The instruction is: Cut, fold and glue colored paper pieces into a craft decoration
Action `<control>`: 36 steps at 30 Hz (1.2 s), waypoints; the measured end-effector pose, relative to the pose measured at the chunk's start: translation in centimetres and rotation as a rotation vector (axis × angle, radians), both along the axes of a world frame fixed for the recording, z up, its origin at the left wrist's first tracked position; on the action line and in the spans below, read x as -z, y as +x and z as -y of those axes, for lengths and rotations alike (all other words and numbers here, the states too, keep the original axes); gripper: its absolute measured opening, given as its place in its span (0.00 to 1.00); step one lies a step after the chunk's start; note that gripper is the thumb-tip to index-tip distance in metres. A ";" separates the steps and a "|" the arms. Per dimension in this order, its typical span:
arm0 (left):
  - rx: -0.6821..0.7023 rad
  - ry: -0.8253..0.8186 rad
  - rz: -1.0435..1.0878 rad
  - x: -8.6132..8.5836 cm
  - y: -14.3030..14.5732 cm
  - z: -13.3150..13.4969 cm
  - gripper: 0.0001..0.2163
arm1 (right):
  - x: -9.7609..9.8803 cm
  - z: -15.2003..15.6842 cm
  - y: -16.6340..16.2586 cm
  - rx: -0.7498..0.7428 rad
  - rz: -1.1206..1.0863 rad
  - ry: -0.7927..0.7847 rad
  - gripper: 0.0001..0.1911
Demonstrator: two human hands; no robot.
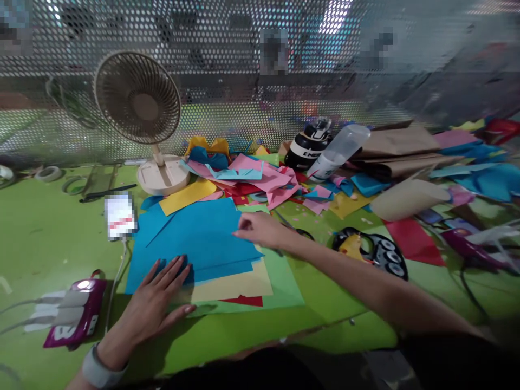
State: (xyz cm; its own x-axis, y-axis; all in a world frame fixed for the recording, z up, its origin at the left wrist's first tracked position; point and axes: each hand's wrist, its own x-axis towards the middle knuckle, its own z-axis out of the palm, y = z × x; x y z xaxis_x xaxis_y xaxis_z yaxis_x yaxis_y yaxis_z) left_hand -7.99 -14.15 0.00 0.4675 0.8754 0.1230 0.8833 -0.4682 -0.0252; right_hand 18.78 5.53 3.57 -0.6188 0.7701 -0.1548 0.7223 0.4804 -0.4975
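A flat left hand rests on blue paper
Its fingers are a bit apart and press down, likely so the paper won't slide. The right hand bends its fingers in by the paper's right edge; I cannot tell if they pinch anything. The blue paper lies over cream paper and light green paper on the green table, maybe for easy reach.

Left hand lies flat, palm down, while the right hand curls, forearm outstretched
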 end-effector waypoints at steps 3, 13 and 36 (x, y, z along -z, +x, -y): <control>-0.097 0.070 0.017 -0.3 0.2 -0.9 0.34 | 1.0 0.1 -3.6 -0.067 -0.012 0.176 0.27; -0.377 0.094 0.188 -1.0 0.6 -2.8 0.28 | 4.2 0.1 -5.0 -0.063 -0.048 0.052 0.21; 0.289 0.174 0.294 -0.8 1.0 -3.0 0.14 | 5.9 3.9 2.2 -0.615 -0.444 0.744 0.10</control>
